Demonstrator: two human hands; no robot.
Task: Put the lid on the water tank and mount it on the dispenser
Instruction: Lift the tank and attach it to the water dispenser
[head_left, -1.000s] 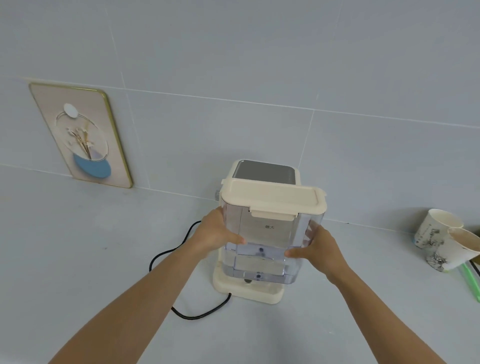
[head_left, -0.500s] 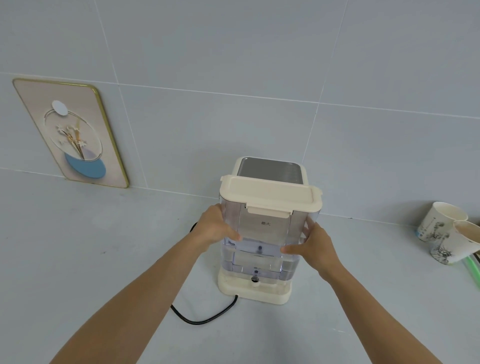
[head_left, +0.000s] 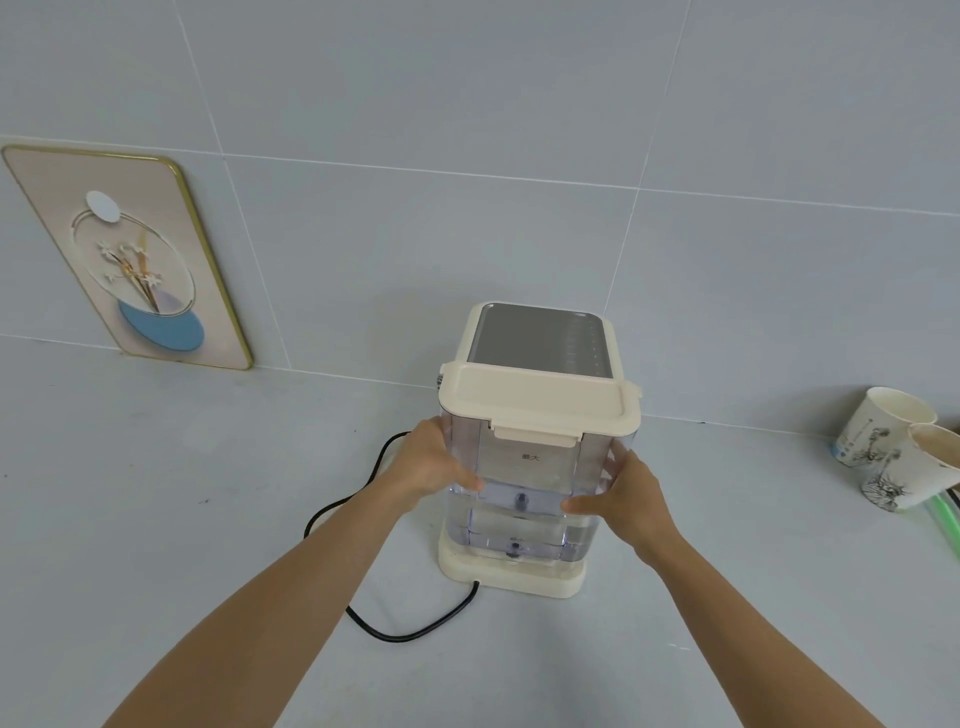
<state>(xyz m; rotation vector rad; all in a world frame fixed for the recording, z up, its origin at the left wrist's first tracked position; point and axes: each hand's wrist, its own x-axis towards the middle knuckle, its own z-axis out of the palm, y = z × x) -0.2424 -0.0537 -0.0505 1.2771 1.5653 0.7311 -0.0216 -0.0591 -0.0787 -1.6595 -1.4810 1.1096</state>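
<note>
A clear plastic water tank (head_left: 524, 467) with a little water in its bottom stands upright on the cream base of the dispenser (head_left: 540, 332), right against the dispenser's body. A cream lid (head_left: 537, 400) with a front latch covers the tank. My left hand (head_left: 428, 465) grips the tank's left wall and my right hand (head_left: 626, 496) grips its right wall, thumbs on the front face. The dispenser's grey top panel shows behind the lid.
A black power cord (head_left: 395, 631) loops on the grey counter left of and in front of the dispenser. Two printed paper cups (head_left: 893, 447) lean at the far right beside a green object. A gold-framed picture (head_left: 132, 260) leans on the tiled wall at the left.
The tank has come down in both hands from a raised, slightly tilted position to sit level on the dispenser base. My view has shifted a little lower and closer.
</note>
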